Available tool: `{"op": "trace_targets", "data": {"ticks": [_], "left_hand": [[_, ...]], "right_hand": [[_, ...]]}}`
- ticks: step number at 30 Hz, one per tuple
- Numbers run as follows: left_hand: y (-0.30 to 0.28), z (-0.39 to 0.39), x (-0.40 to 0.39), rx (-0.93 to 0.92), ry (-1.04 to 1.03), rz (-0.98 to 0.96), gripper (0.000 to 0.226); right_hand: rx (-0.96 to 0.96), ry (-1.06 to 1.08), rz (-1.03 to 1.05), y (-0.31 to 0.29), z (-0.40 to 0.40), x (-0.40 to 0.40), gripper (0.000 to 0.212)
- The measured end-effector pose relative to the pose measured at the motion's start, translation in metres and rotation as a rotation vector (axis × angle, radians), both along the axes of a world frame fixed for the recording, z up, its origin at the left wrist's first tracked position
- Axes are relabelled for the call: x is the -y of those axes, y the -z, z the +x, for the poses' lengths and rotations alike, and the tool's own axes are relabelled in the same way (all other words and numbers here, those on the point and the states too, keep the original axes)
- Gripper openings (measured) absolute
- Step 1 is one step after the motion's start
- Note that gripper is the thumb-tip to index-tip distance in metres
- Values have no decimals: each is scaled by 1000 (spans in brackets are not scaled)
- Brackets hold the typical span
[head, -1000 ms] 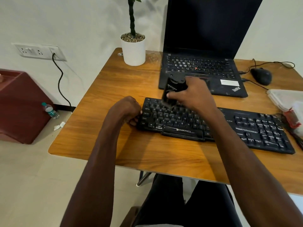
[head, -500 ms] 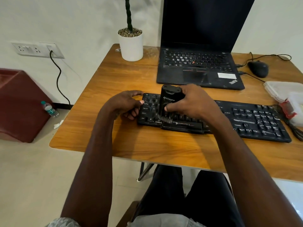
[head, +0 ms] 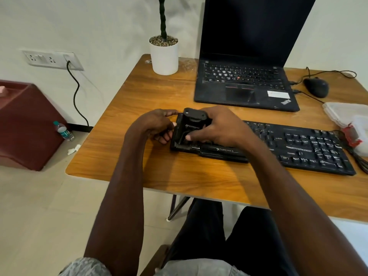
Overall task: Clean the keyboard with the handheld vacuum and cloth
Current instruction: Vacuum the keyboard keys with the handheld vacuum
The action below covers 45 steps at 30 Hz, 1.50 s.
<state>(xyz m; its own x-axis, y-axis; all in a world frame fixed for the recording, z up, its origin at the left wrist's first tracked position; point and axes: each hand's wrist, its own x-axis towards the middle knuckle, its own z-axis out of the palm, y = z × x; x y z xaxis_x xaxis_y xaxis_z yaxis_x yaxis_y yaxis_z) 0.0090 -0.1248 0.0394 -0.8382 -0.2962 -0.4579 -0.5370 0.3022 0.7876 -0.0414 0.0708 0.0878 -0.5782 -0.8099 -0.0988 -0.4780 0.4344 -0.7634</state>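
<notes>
A black Zebronics keyboard (head: 302, 148) lies across the wooden table (head: 151, 172). My right hand (head: 219, 128) grips a small black handheld vacuum (head: 192, 124), held upright with its nozzle down on the keyboard's left end. My left hand (head: 157, 124) clasps the keyboard's left edge, fingers curled around it. A white cloth (head: 344, 112) lies folded at the table's right edge, beyond the keyboard.
An open black laptop (head: 245, 82) stands behind the keyboard, with a white plant pot (head: 164, 54) to its left and a black mouse (head: 316, 87) with cable to its right. Cables and a red-and-white packet (head: 352, 134) sit at the keyboard's right end.
My right hand has swept the vacuum leftward and toward the front of the keyboard, reaching its left end. My left hand stays holding the left edge.
</notes>
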Motion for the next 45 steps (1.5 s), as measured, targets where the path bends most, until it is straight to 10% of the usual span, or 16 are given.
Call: {"op": "trace_targets", "data": {"ticks": [22, 28, 34, 39, 45], "left_hand": [[-6, -1, -4, 9, -16, -50, 53], [12, -7, -11, -190, -155, -151, 22], [33, -19, -21, -283, -252, -484, 27], [37, -19, -29, -333, -332, -586, 25], [38, -19, -33, -339, -377, -583, 22]], "right_hand": [[-37, 174, 128, -8, -20, -25, 20], [122, 284, -70, 14, -3, 0, 24], [-403, 759, 151, 4, -10, -47, 34], [-13, 519, -47, 12, 15, -16, 24], [-324, 838, 85, 7, 1, -65, 34]]}}
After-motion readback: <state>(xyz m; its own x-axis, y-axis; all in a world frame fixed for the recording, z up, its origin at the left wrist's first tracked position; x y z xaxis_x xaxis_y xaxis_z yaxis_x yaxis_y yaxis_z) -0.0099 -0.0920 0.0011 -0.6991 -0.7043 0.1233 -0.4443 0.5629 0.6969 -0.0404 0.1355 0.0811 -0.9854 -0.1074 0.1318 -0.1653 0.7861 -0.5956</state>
